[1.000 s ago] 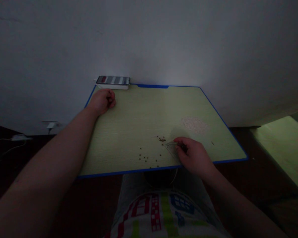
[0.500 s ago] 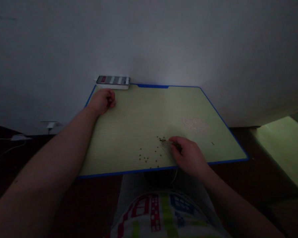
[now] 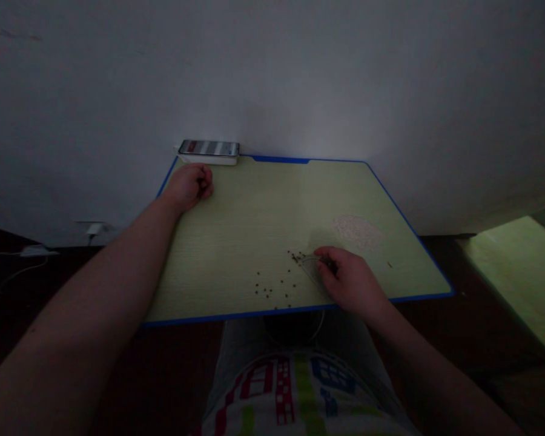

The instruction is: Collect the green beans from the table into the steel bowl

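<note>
My left hand (image 3: pixel 191 186) rests on the far left of the pale board (image 3: pixel 245 218), its fingers curled closed, with nothing showing in them. Near the front edge, my right hand (image 3: pixel 347 280) is closed on a see-through piece with a thin pale rim (image 3: pixel 309 259), perhaps a clear plastic bag or cup. The palm side of that hand is dark and hidden. Small dark beans or beads (image 3: pixel 294 257) lie bunched by the rim, and several more (image 3: pixel 267 290) are scattered to the left. Beyond my right hand spreads a flat patch of pale grains (image 3: pixel 358 232).
A phone (image 3: pixel 209 148) lies on a white box (image 3: pixel 213 160) at the board's back left corner, against the wall (image 3: pixel 300 79). A small brown sliver (image 3: pixel 389 264) lies on the right. Beneath the front edge is a dark bucket (image 3: pixel 290 327). Cables (image 3: pixel 36 251) run at far left.
My right hand has shifted slightly right with the see-through piece, pulling its rim a little away from the bunched dark beans. My left hand stays in place on the board.
</note>
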The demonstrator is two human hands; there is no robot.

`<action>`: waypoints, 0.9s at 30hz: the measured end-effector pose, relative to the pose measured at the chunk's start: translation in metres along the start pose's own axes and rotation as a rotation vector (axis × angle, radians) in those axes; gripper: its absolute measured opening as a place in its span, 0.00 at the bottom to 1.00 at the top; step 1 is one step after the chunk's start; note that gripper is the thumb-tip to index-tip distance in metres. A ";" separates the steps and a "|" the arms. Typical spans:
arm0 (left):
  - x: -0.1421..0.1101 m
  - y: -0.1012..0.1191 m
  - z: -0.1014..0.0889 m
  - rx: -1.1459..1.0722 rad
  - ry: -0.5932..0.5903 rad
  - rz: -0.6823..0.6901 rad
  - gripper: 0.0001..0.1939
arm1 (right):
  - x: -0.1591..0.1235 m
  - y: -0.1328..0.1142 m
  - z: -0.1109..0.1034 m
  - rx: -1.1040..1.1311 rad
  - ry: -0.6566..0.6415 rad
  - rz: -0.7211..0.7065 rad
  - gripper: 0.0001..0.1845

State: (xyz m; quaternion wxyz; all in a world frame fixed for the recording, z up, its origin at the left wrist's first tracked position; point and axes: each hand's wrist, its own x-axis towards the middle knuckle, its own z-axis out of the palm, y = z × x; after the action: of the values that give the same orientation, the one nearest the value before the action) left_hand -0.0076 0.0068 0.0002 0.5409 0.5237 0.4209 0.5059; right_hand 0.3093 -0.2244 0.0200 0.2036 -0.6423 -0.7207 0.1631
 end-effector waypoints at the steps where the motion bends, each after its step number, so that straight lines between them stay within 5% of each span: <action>1: 0.000 0.000 0.000 0.000 0.001 0.001 0.06 | 0.000 -0.001 0.000 0.006 -0.010 -0.004 0.14; 27: -0.002 0.003 0.001 0.000 -0.001 -0.028 0.05 | 0.000 -0.002 -0.001 -0.008 -0.014 0.029 0.14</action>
State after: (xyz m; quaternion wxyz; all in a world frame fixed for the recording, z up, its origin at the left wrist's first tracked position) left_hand -0.0069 0.0047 0.0029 0.5483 0.5177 0.4281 0.4981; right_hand 0.3083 -0.2248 0.0213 0.1937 -0.6521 -0.7135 0.1678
